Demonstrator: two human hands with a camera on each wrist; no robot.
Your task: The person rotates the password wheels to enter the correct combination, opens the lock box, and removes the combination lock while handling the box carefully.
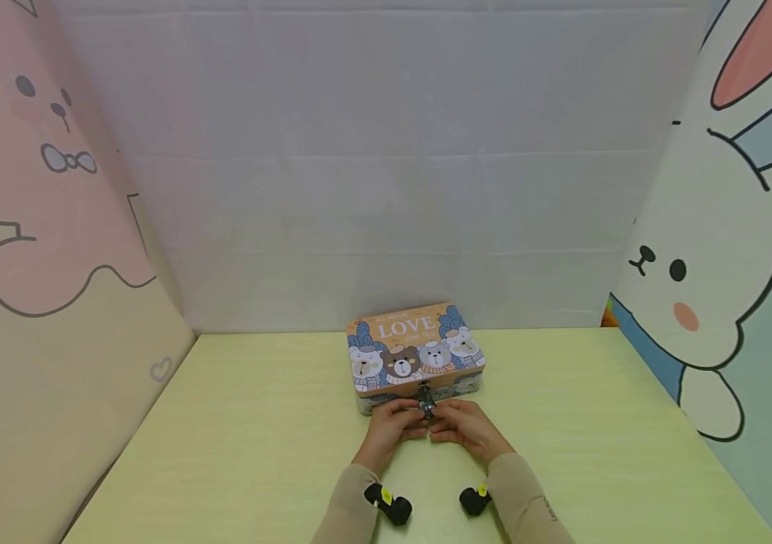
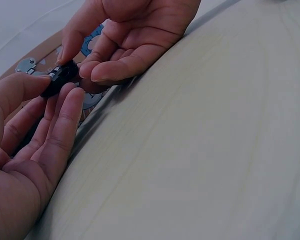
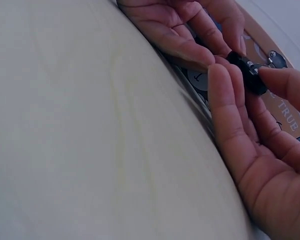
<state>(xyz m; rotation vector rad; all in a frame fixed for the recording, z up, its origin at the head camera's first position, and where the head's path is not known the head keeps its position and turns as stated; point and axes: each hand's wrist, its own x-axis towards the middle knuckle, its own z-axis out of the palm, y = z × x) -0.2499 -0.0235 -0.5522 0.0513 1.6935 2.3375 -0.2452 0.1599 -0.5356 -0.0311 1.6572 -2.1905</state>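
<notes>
A tin box (image 1: pixel 402 330) with cartoon bears and the word LOVE on its lid sits shut at the back of the table. At its front clasp (image 1: pixel 425 387) hangs a small black combination padlock (image 1: pixel 427 409) with light marks on its face. My left hand (image 1: pixel 389 432) pinches the padlock from the left between thumb and fingers. From the other side my right hand (image 1: pixel 469 428) pinches it too, fingertips facing those of the left. Both wrist views show the black padlock body (image 2: pixel 60 80) between the two hands, its light dials (image 3: pixel 251 66) turned up.
The pale yellow-green table (image 1: pixel 257 438) spreads around the box. A white cloth backdrop (image 1: pixel 386 166) rises behind it, with cartoon-printed panels at left (image 1: pixel 53 264) and right (image 1: pixel 719 302). Black wrist cameras (image 1: pixel 396 510) sit on both sleeves.
</notes>
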